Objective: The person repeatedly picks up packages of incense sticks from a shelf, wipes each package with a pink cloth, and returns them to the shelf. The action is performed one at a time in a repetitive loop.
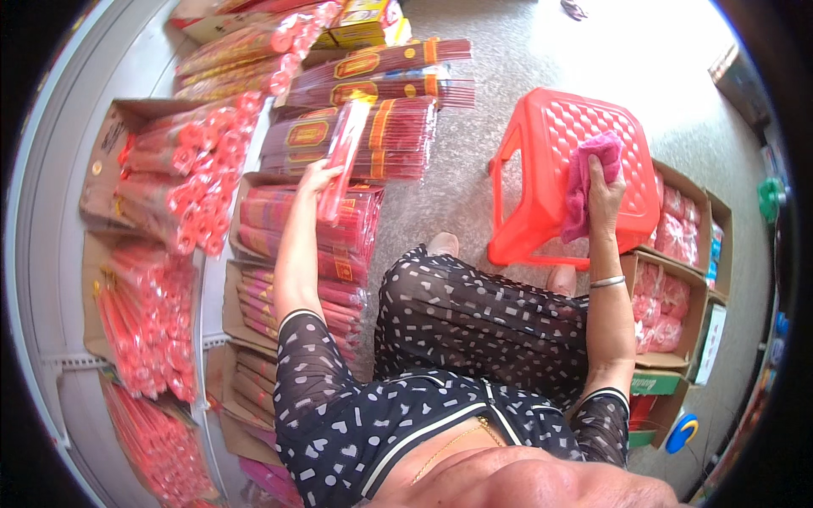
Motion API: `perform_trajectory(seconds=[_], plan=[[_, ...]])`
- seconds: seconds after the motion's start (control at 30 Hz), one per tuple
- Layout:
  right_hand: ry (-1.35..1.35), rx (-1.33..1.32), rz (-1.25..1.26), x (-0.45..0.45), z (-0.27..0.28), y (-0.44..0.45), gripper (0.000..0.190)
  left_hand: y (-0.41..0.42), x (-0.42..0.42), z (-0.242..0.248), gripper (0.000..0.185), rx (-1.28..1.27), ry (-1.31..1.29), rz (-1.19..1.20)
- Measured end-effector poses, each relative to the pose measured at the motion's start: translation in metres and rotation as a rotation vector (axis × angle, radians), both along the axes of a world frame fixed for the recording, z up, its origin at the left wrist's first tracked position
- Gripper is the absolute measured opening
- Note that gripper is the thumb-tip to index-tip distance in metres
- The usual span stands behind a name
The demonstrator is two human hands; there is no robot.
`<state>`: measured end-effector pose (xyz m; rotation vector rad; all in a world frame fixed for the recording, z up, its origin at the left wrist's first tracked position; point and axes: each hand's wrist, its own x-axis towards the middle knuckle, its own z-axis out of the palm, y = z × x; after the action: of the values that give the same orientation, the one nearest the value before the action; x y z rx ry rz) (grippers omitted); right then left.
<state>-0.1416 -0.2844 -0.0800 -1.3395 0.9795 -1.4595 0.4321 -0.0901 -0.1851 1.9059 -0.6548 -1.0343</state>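
My left hand (319, 179) is closed on a long, narrow red packet (343, 159) in clear plastic. The packet lies over or just above bundles of incense sticks (400, 136) in clear wrap with yellow bands; whether it touches them I cannot tell. In my right hand (604, 184) is a crumpled pink cloth (581, 184), over the seat of a red plastic stool (546, 127). The stool stands on the floor in front of my legs, its seat bearing a raised diamond pattern.
Cardboard boxes (101, 159) of plastic-wrapped red bundles line the shelf on the left. More incense packets (311, 219) fill boxes beside my left arm. To the right, behind the stool, stand open cartons (689, 355) with pink wrapped packs (660, 298). A blue and yellow round object (681, 434) is nearby.
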Motion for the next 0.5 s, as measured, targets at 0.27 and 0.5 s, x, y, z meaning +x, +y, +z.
perform_trajectory(seconds=[0.27, 0.5], plan=[[0.014, -0.006, 0.008, 0.001, 0.000, 0.002, 0.020, 0.010, -0.022, -0.055, 0.061, 0.733, -0.902, -0.015], [0.052, -0.040, 0.046, 0.007, 0.004, -0.003, 0.019, 0.024, -0.036, -0.009, 0.057, 0.433, -0.996, 0.118]])
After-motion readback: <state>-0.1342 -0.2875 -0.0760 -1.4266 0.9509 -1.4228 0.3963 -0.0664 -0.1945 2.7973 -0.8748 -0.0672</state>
